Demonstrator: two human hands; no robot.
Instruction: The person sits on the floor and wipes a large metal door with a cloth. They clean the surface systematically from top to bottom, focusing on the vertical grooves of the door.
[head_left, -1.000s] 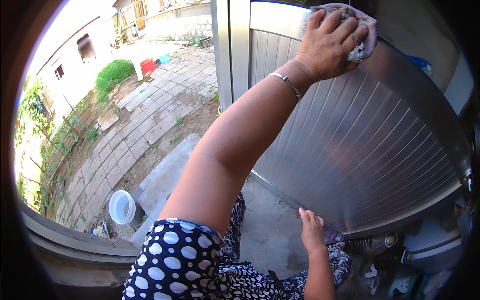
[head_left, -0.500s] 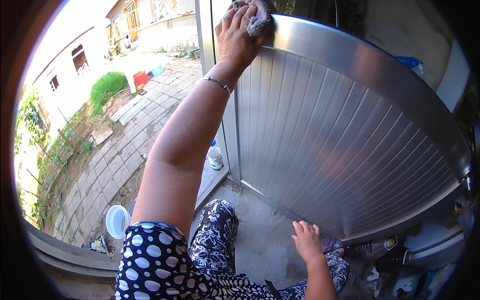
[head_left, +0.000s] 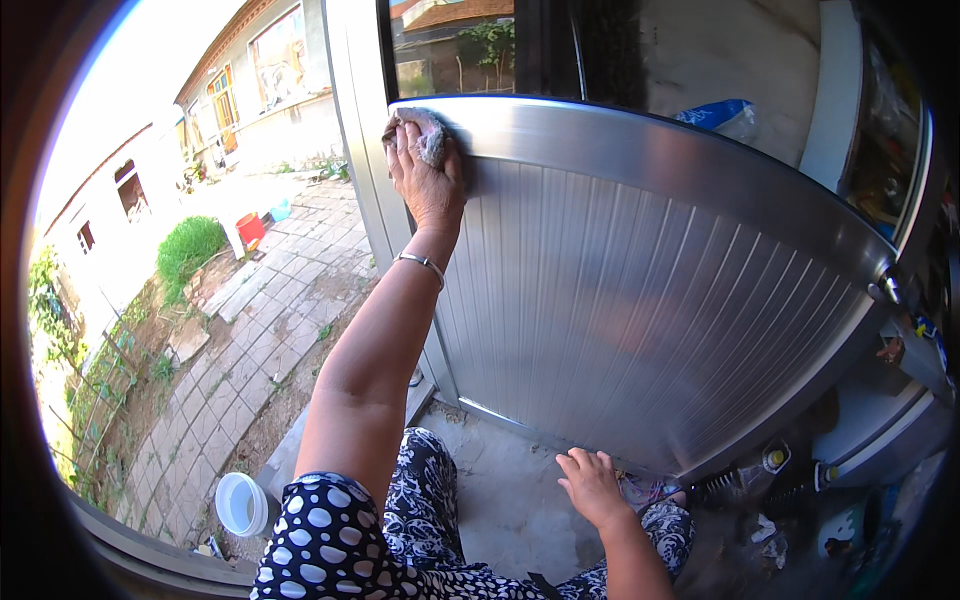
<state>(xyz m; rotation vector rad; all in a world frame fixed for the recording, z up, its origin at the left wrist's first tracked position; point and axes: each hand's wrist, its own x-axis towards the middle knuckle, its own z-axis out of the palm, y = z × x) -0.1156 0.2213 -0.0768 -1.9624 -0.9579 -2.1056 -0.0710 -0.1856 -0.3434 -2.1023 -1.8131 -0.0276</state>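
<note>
A white bucket [head_left: 241,504] sits near the edge of a paved yard [head_left: 215,370]. Farther off, a bushy green plant [head_left: 190,252] grows near a red bucket [head_left: 251,229], with a pale blue container [head_left: 280,210] just beside that. Behind stands a house [head_left: 290,130] with an orange-framed door [head_left: 223,108]. A blue bag [head_left: 712,113] shows at upper right; in the dim lower right are probably yellow-capped bottles [head_left: 755,472].

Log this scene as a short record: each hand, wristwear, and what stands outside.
Left hand: fingers over a shaggy grey-and-pink cloth, at the upper left corner of a ribbed silver metal panel
Right hand: open, nothing visible in it, low in the picture
Wristwear: thin silver-coloured bracelet, left wrist
Outside: round white plastic bucket, red plastic bucket, leafy green bush
</note>
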